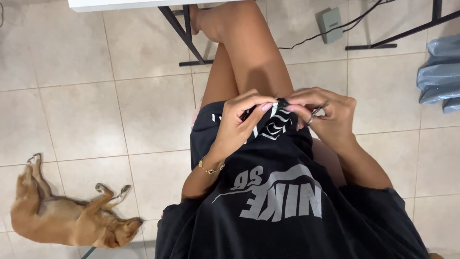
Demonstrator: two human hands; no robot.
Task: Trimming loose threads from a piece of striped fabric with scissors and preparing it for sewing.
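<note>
**Seated person, both hands on a small black piece at the lap**

Left hand (238, 125): fingers (261, 106) pinched on the upper edge of a small black fabric piece (275, 125) with white curved stripes. The piece sits above the lap, touching the front of the black shirt (268, 225), between the two hands.

Right hand (329, 115): fingers curled and clenched round a small metal tool (316, 113), likely small scissors or snips; its tip is beside the top edge of the fabric piece. Blade position cannot be told.

Left wrist carries a thin gold bracelet (211, 168).

Markings: large grey printed logo across the shirt chest, upside down in this view. White stripe pattern on the held piece, central, just under the fingertips.

Surroundings: pale tiled floor (143, 110). White tabletop (115, 4) edge along the top left, black metal frame legs (184, 36) beneath it, just beside the raised bare leg (249, 52). Grey foot pedal (330, 24) with black cable at upper right. Pale blue shiny fabric (441, 72) at the right edge. Brown dog (67, 216) lying on its side, lower left, well apart from the hands.

Open room: broad stretch of floor left of the legs, between tabletop frame and dog; narrower strip to the right.
</note>
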